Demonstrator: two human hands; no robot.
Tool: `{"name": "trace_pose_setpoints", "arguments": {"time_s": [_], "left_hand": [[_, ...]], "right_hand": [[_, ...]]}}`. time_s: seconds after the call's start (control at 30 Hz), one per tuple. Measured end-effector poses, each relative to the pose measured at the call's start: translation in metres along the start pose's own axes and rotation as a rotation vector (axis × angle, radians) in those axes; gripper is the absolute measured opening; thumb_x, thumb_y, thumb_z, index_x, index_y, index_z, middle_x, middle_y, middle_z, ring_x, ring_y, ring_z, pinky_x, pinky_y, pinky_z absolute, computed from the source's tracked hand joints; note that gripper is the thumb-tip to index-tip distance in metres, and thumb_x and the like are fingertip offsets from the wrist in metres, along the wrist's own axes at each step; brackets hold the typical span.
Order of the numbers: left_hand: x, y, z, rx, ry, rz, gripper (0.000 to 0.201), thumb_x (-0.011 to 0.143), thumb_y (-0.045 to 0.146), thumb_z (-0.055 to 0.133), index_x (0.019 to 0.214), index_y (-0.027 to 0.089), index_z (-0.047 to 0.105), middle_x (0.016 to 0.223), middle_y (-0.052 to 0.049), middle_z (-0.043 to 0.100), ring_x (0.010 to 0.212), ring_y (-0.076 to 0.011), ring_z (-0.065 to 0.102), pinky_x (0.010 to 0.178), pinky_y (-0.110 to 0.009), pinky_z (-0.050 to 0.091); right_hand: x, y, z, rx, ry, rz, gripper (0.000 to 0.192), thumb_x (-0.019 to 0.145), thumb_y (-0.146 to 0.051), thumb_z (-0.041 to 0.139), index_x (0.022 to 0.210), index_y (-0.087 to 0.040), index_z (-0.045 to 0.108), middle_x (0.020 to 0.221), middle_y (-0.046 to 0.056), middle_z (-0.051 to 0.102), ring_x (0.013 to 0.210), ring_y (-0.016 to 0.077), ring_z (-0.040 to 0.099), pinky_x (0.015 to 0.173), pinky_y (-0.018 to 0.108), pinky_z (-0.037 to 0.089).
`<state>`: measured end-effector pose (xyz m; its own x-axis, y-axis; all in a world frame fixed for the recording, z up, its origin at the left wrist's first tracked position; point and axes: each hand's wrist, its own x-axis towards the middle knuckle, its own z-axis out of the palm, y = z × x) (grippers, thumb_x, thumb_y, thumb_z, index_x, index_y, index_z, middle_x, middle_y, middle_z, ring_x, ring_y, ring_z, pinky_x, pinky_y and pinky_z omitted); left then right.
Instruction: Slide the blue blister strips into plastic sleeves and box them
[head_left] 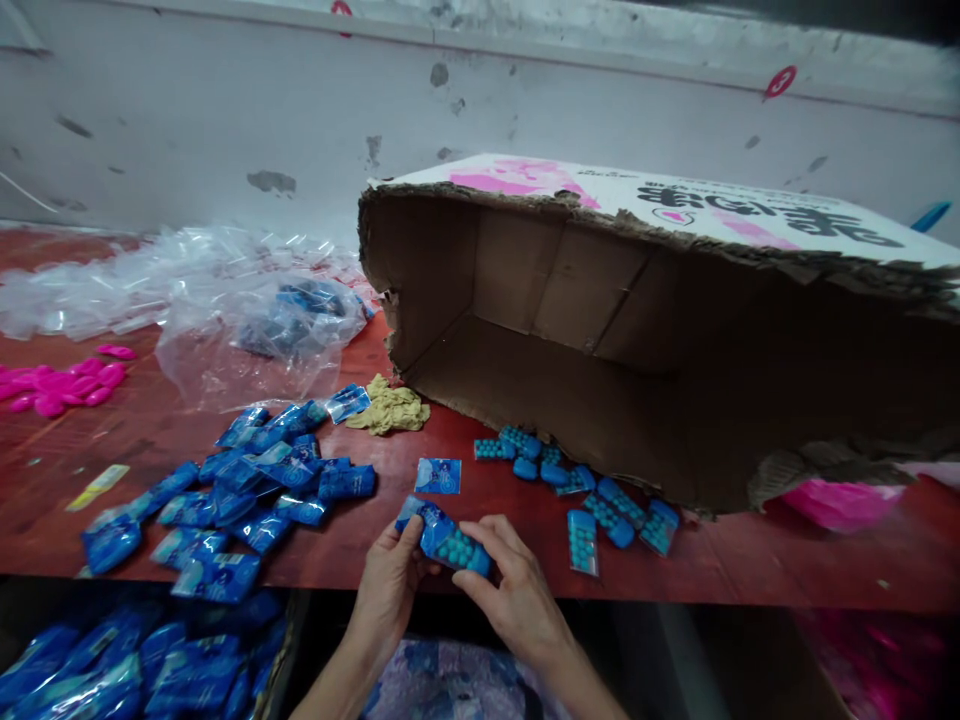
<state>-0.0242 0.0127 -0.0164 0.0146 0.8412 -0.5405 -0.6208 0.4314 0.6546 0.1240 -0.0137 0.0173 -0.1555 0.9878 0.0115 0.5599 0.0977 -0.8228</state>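
At the table's front edge, my left hand (391,572) pinches a small blue printed sachet (429,522). My right hand (517,580) grips the blue-capped end of a clear plastic case of blue beads (459,550) between thumb and fingers. The case meets the sachet; whether its hidden end sits inside, I cannot tell. Just beyond my hands lies a flat blue printed card (439,476). Several similar bead cases (583,541) are scattered to the right. Left of my hands is a heap of filled blue sachets (259,485).
A large torn carton (555,270) lies on its side on the red table (720,570). A yellowish lump (390,405), clear plastic bags (202,345) and pink pieces (64,385) are further left. Below the edge, a bin holds more blue sachets (90,660).
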Motion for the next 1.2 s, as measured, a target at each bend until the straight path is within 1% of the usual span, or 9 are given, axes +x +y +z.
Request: {"name": "trace_pose_setpoints", "arguments": {"time_s": [0.17,0.27,0.33,0.47,0.6,0.7,0.77,0.87,1.2], "left_hand": [[-0.002,-0.003,0.002,0.020,0.002,0.000,0.037,0.053,0.038,0.077,0.073,0.012,0.059,0.060,-0.002,0.065,0.050,-0.0128,0.058,0.048,-0.024,0.048],[-0.001,-0.004,0.005,0.011,-0.016,-0.035,0.037,0.053,0.035,0.078,0.075,0.012,0.059,0.063,-0.003,0.067,0.054,-0.0139,0.060,0.053,-0.025,0.050],[-0.001,-0.003,0.005,-0.011,-0.027,-0.082,0.033,0.055,0.031,0.077,0.074,0.012,0.059,0.063,-0.003,0.067,0.054,-0.0132,0.061,0.054,-0.024,0.050],[0.000,0.003,0.003,-0.043,-0.068,-0.236,0.021,0.063,0.025,0.073,0.072,0.012,0.060,0.066,-0.004,0.068,0.059,-0.0151,0.063,0.057,-0.027,0.051],[-0.002,0.010,0.005,-0.048,-0.096,-0.280,0.012,0.071,0.021,0.066,0.078,0.013,0.061,0.073,-0.005,0.069,0.066,-0.0168,0.065,0.061,-0.029,0.053],[-0.003,0.014,0.008,-0.024,-0.138,-0.290,0.011,0.074,0.021,0.063,0.081,0.013,0.061,0.076,-0.006,0.069,0.067,-0.0169,0.065,0.057,-0.027,0.052],[-0.004,0.014,0.010,-0.016,-0.130,-0.294,0.009,0.075,0.020,0.062,0.080,0.012,0.061,0.075,-0.006,0.069,0.065,-0.0159,0.065,0.055,-0.026,0.052],[-0.004,0.014,0.011,0.001,-0.108,-0.297,0.007,0.075,0.018,0.061,0.076,0.012,0.060,0.073,-0.006,0.069,0.063,-0.0150,0.064,0.056,-0.025,0.052],[-0.005,0.012,0.016,0.035,-0.134,-0.304,0.017,0.068,0.027,0.070,0.075,0.014,0.061,0.071,-0.004,0.069,0.067,-0.0157,0.064,0.064,-0.027,0.051]], "right_hand": [[0.000,0.014,0.015,-0.115,0.104,-0.010,0.041,0.076,-0.019,0.058,0.116,-0.026,0.051,0.105,0.004,0.053,0.096,0.0186,0.056,0.082,0.026,0.047],[-0.002,0.017,0.025,-0.188,0.129,-0.058,0.042,0.080,-0.022,0.054,0.121,-0.025,0.048,0.108,0.008,0.052,0.093,0.0217,0.057,0.077,0.031,0.051],[-0.003,0.014,0.027,-0.142,0.113,-0.078,0.043,0.081,-0.022,0.053,0.123,-0.024,0.047,0.109,0.009,0.051,0.095,0.0227,0.057,0.077,0.032,0.050],[0.002,0.004,0.012,0.220,-0.028,-0.059,0.036,0.084,-0.019,0.048,0.120,-0.025,0.051,0.107,0.005,0.053,0.101,0.0176,0.052,0.088,0.029,0.043],[0.010,0.007,-0.002,0.636,-0.185,0.050,0.034,0.081,-0.023,0.054,0.115,-0.026,0.055,0.110,0.002,0.053,0.095,0.0152,0.053,0.079,0.025,0.046],[0.013,0.016,0.003,0.883,-0.189,0.170,0.044,0.071,-0.025,0.066,0.113,-0.027,0.054,0.101,-0.001,0.056,0.081,0.0118,0.055,0.066,0.022,0.046],[0.013,0.020,0.009,0.956,-0.151,0.225,0.045,0.066,-0.024,0.071,0.108,-0.024,0.055,0.092,-0.002,0.058,0.075,0.0099,0.055,0.066,0.021,0.045],[0.012,0.022,0.015,0.929,-0.080,0.229,0.037,0.064,-0.023,0.072,0.098,-0.020,0.058,0.087,-0.002,0.061,0.077,0.0103,0.055,0.073,0.023,0.044],[0.011,0.021,0.017,0.643,0.060,0.220,0.025,0.070,-0.021,0.062,0.095,-0.018,0.057,0.083,0.000,0.062,0.073,0.0131,0.056,0.069,0.025,0.045]]}}
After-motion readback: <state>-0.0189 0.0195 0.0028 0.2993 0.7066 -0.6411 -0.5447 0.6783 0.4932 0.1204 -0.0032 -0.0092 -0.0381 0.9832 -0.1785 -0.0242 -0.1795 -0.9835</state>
